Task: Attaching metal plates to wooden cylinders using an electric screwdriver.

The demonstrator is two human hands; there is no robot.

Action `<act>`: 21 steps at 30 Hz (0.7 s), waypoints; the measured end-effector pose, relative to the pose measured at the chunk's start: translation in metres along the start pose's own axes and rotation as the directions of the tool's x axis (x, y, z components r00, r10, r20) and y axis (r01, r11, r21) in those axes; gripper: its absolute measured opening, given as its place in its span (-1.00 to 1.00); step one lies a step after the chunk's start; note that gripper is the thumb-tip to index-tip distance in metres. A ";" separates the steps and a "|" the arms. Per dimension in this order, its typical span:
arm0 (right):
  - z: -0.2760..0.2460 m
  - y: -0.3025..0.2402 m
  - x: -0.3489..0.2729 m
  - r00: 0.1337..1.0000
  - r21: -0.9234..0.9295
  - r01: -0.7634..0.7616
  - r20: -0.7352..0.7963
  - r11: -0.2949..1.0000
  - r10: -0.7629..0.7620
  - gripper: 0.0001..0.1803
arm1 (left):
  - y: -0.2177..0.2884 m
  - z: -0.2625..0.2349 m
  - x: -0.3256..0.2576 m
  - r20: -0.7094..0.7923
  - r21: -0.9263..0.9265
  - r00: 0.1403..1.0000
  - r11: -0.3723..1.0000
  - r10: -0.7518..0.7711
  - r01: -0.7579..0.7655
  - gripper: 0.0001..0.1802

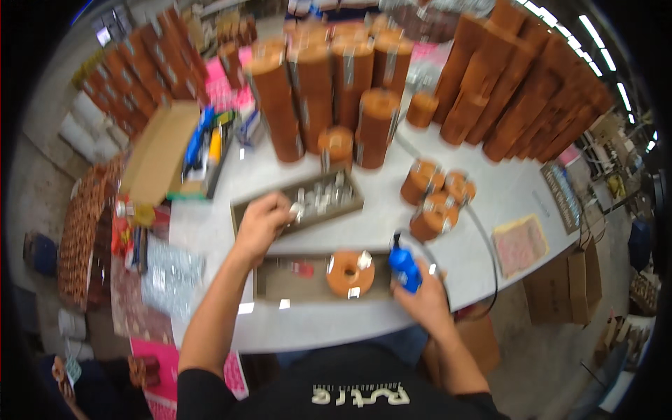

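Note:
My left hand (263, 222) is over the left part of a shallow grey-brown tray (353, 183) that holds several small clear or metallic pieces. Its fingers pinch a small whitish piece (297, 211). In my right hand (424, 299) is a blue handheld tool (404, 270) with a black tip pointing up and away from me. Between my forearms lies a second, long tray (294, 287). An orange-brown roll (341, 269) with a centre hole sits in it, with small white pieces on its top and near edge. The tool is just right of this roll, apart from it.
Tall stacks of orange-brown rolls (350, 70) line the back of the white table (322, 329), with more (504, 84) at right. A small cluster of rolls (437, 213) stands near a black cable (493, 259). At left are a cardboard box (157, 150) and a plastic bag (171, 276).

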State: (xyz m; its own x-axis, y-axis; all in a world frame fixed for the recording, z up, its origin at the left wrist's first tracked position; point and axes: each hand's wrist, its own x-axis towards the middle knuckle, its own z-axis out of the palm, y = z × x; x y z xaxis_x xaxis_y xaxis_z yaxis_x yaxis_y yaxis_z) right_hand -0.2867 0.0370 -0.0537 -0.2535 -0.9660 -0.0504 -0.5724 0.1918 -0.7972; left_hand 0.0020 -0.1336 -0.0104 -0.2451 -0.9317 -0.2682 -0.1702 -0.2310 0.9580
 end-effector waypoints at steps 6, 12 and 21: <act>-0.002 -0.025 0.001 0.993 0.019 -0.084 0.089 0.996 0.082 -0.55 | 0.007 0.035 -0.067 0.374 0.117 0.927 0.992 0.007 -0.054 -0.91; -0.003 -0.023 0.002 0.994 0.013 -0.072 0.085 0.997 0.071 -0.53 | 0.020 0.062 -0.074 0.399 0.556 0.914 0.773 0.074 -0.306 -0.82; -0.004 -0.022 0.003 0.993 0.022 -0.082 0.086 0.996 0.080 -0.53 | 0.002 0.069 -0.079 0.363 0.587 0.806 0.557 0.468 -0.587 -0.89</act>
State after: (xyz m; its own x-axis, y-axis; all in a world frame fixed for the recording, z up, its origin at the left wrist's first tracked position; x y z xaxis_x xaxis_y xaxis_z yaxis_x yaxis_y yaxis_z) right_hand -0.2774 0.0305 -0.0338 -0.2306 -0.9590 -0.1650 -0.5326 0.2663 -0.8034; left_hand -0.0451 -0.0410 0.0061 -0.6233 -0.7573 0.1948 -0.5111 0.5831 0.6315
